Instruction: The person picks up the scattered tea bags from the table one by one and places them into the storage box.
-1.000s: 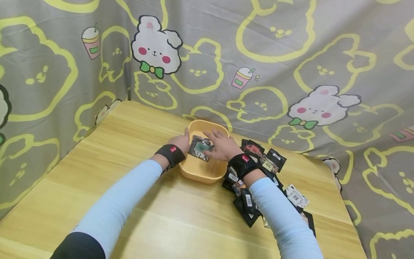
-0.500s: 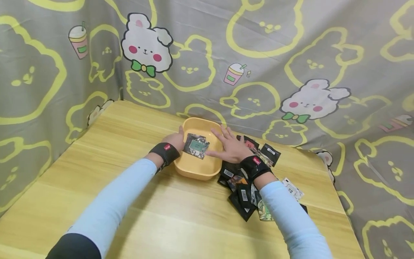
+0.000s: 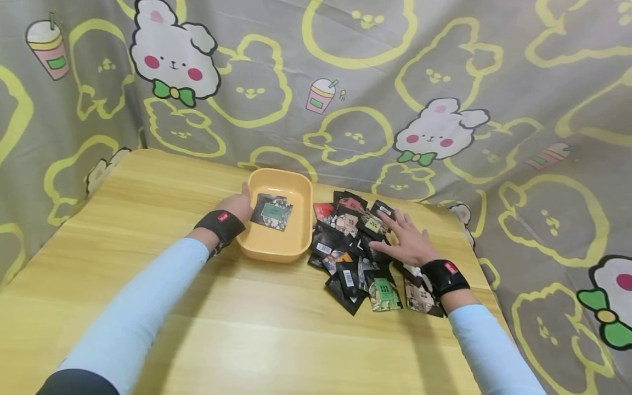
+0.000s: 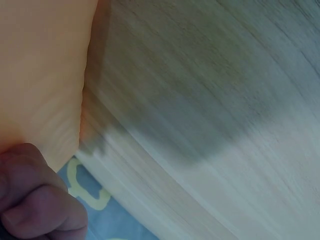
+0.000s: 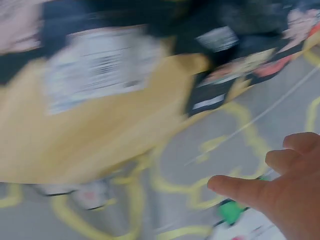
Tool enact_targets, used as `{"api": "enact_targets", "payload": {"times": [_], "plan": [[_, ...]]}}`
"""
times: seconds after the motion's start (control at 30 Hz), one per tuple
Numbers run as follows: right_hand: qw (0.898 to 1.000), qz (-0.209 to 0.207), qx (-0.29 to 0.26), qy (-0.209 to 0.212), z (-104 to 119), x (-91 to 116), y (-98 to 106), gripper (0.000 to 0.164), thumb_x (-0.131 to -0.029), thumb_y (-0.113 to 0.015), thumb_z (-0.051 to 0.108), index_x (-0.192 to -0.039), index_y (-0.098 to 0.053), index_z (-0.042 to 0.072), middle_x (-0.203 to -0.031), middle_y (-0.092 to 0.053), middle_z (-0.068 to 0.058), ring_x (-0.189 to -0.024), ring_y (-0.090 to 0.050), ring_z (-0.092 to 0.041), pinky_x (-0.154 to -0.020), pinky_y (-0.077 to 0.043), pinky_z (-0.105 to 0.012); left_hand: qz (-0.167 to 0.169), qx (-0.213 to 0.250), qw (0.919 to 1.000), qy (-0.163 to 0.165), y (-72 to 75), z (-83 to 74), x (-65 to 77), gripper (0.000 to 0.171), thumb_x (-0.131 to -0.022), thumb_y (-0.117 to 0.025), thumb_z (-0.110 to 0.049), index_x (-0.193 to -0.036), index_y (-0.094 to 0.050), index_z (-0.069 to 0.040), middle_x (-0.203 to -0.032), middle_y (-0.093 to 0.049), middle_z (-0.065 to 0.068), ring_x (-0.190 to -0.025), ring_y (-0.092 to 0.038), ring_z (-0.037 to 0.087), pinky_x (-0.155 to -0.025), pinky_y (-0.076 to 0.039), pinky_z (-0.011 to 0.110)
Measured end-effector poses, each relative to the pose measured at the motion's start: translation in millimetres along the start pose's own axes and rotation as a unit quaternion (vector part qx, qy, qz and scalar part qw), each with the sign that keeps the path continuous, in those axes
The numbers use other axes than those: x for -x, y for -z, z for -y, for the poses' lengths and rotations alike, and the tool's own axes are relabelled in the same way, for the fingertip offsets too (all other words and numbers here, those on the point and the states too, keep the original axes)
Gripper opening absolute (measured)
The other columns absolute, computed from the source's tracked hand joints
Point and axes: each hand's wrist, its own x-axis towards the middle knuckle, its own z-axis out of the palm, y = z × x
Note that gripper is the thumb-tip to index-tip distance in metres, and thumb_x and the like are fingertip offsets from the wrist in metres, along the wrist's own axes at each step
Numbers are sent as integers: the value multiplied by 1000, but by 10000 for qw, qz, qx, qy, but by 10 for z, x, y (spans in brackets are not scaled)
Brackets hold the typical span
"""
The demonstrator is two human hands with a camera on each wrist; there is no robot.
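A yellow plastic basin (image 3: 276,249) stands on the table with dark printed sachets (image 3: 272,212) lying flat inside it. My left hand (image 3: 234,208) holds the basin's left side. In the left wrist view the curled fingers of that hand (image 4: 42,195) lie against the basin's outer wall (image 4: 42,75). To the basin's right spreads a loose pile of small sachets (image 3: 348,277), mostly black, some with barcodes or coloured labels. Over the pile's right part hovers my right hand (image 3: 410,241), fingers spread and holding nothing. In the right wrist view the hand (image 5: 285,185) is apart from the sachets.
The wooden table (image 3: 257,329) extends in front of the basin and to its left. A grey curtain (image 3: 296,137) with yellow outlines and rabbit faces hangs along the table's back and sides. One white-labelled sachet (image 5: 105,65) shows near the table edge in the right wrist view.
My right hand has drawn back from above the basin, rightwards to over the sachet pile, leaving the sachet in the basin. The left hand has stayed on the basin. The head view has turned right.
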Motion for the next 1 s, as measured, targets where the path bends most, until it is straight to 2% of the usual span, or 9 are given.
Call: {"api": "enact_targets", "payload": {"times": [0.23, 0.53, 0.73, 0.87, 1.0], "plan": [[9994, 32, -154, -309, -430, 224, -107, 88, -84, -48, 66, -152, -6, 28, -154, 0, -28, -139, 0, -50, -93, -2, -80, -53, 188, 9998, 38, 49, 75, 37, 72, -93, -42, -13, -145, 2, 12, -82, -64, 21, -68, -61, 28, -61, -49, 37], [9985, 137, -347, -389, -675, 334, -301, 87, -84, -49, 66, -152, -8, 29, -153, -4, -30, -138, -4, -53, -89, -8, -82, -165, 87, 9998, -3, 30, 98, 15, 73, -94, -46, -15, -144, -2, 14, -75, -62, 20, -62, -60, 29, -55, -47, 35], [9968, 425, -520, -431, -789, 364, -446, 92, -83, -50, 66, -152, -10, 21, -150, -9, -34, -133, -16, -57, -92, -25, -74, -142, 54, 9999, -2, -27, 80, -38, 74, -93, -45, -15, -144, -1, 13, -73, -62, 20, -61, -60, 29, -55, -47, 36], [9959, 545, -526, -502, -837, 386, -480, 97, -81, -52, 67, -152, -9, 18, -148, -20, -32, -129, -28, -55, -95, -32, -67, -152, 39, 9999, -40, -43, 59, -55, 73, -92, -44, -15, -145, -1, 13, -69, -61, 19, -58, -59, 28, -53, -46, 36], [9954, 608, -469, -580, -858, 409, -478, 94, -83, -57, 59, -151, -12, 12, -142, -33, -34, -123, -41, -52, -93, -38, -61, -147, 28, 9999, -72, -39, 18, -58, 73, -92, -44, -15, -145, -2, 13, -73, -62, 21, -60, -60, 29, -55, -48, 37]]}}
